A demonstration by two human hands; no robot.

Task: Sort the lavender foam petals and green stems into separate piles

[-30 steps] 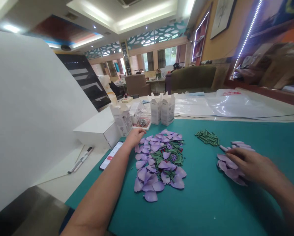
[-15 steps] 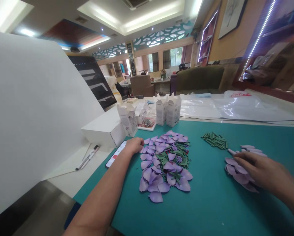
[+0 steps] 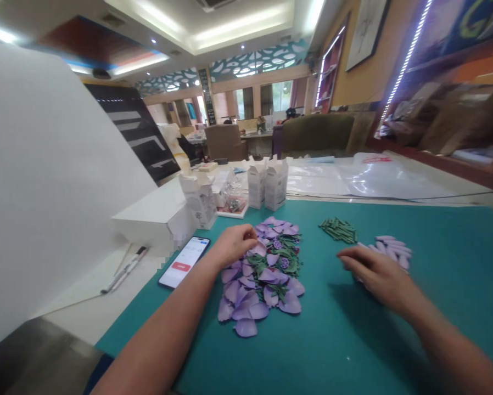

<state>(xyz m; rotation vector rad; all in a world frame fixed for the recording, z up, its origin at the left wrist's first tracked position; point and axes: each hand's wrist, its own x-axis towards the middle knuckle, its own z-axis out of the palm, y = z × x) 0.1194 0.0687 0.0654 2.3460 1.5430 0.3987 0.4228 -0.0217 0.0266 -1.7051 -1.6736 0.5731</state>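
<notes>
Two bare hands held out over a teal mat [image 3: 353, 351], well apart. Nearest, the left hand [image 3: 232, 247] set at the pile of purple petals [image 3: 246, 310], fingers bunched together against a petal [image 3: 258, 249] on the upper left edge; could not tell whether pinched or only touching. Pile stretched long, its axis running straight ahead, away from the body, with green leaves [image 3: 279, 291] mixed through it, and far closer to the left hand than to the right. Right hand [image 3: 378, 274] off to the right, fingers curled together, nothing clearly held, poised over the near edge of a stack of pale petals [image 3: 390, 249], laid crosswise and partly hidden by the hand. Just left of that stack, a bundle of green stems [image 3: 337, 230]. Beside the left forearm, a phone [image 3: 184, 262] and, farther left, two pens [image 3: 125, 277]. Past the mat, white boxes [image 3: 276, 184] and a plastic sheet [image 3: 386, 181]; far off, a green armchair [image 3: 316, 134].
</notes>
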